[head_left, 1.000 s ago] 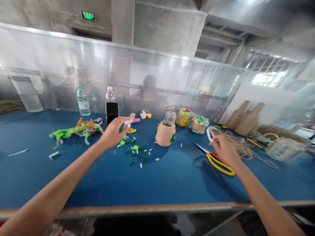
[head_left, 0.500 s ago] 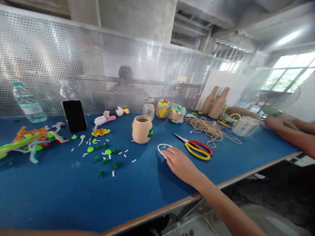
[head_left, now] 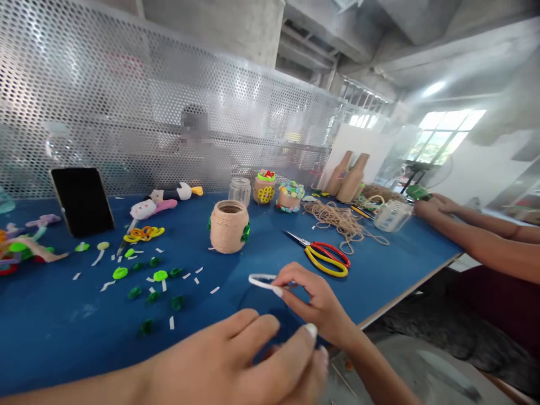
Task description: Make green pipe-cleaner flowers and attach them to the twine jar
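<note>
My right hand [head_left: 314,301] pinches a thin white loop [head_left: 260,280] between thumb and fingertips, raised over the blue table. In the near foreground my left hand [head_left: 248,360] is large, its fingers curled and partly overlapping; whether anything lies between them is hidden. Beyond the loop, a twine-wrapped jar [head_left: 229,228] with green pieces on its sides stands upright and open at the top. Just past my right hand lie scissors [head_left: 327,257] with red and yellow handles. Green pompom-like pieces [head_left: 160,275] and small white scraps [head_left: 171,323] are scattered left of my hands.
A dark phone [head_left: 82,201] stands at the left. Two decorated jars [head_left: 265,188], a clear jar [head_left: 240,190], loose twine [head_left: 337,219] and wrapped bottles [head_left: 353,180] line the back. At the right, another person's forearms [head_left: 472,236] rest on the table [head_left: 400,264].
My left hand has come in from the bottom left edge towards my right. My right hand has lifted the white loop off the table. The view has turned right.
</note>
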Demonstrator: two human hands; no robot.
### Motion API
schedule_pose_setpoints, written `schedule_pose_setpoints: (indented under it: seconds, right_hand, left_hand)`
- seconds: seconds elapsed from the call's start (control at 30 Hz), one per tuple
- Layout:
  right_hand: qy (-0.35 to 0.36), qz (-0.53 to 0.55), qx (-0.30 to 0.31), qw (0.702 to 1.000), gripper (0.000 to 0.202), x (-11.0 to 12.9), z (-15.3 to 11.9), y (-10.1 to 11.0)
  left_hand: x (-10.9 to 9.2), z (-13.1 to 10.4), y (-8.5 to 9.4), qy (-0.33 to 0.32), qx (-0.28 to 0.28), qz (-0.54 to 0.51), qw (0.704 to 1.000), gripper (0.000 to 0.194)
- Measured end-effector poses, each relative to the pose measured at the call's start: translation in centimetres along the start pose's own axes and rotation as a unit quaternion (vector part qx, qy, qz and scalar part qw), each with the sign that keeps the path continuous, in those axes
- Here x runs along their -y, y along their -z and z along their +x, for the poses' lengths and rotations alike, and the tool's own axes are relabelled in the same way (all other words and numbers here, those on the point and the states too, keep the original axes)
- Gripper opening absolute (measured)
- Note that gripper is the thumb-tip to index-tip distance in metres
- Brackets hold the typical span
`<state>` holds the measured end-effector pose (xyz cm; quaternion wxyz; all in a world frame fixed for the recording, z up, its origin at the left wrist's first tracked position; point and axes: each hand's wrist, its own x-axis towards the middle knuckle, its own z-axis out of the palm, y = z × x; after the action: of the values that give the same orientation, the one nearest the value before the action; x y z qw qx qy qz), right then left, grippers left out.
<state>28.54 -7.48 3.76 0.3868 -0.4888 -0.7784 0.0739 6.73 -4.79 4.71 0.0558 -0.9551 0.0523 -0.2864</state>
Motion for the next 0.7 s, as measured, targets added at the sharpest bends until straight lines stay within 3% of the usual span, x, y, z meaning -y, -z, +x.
schedule_pose_setpoints:
  seconds: [0.07,0.1,0.2,0.3,0.4,0.57,0.7]
  right_hand:
    - [-0.012,0.066,-0.016,0.998,0.009,1.4,-0.7,-0.5]
    - [-0.031,0.123,-0.028,0.992,0.008,2.1,-1.1,-0.9]
    - [-0.085,0.206,-0.055,0.973,0.007,3.5,-2.0,-2.4]
    - [-0.108,0.208,-0.054,0.971,0.01,3.8,-2.5,-3.1]
    - [-0.119,0.186,-0.044,0.974,0.009,3.1,-3.1,-2.5]
    - [-0.088,0.149,-0.049,0.984,0.013,2.0,-3.6,-1.0]
    - [-0.074,0.115,-0.072,0.988,0.014,3.2,-3.1,-1.7]
  left_hand:
    - [1.5,0.6,0.1,-0.018,-0.054,0.088,0.994,0.034]
    - [2.1,0.5,-0.1,0.031,-0.091,0.096,0.991,0.032]
    - [3.0,-0.7,-1.2,0.046,-0.102,0.047,0.993,0.029]
    - [3.2,-1.5,-2.3,0.013,-0.061,0.03,0.998,0.031]
    - [3.0,-1.5,-2.7,0.041,-0.038,0.042,0.998,0.032]
    - [2.9,-1.4,-3.3,0.181,-0.069,0.029,0.981,0.032]
    - [3.0,-1.6,-3.2,0.153,-0.082,0.083,0.981,0.022]
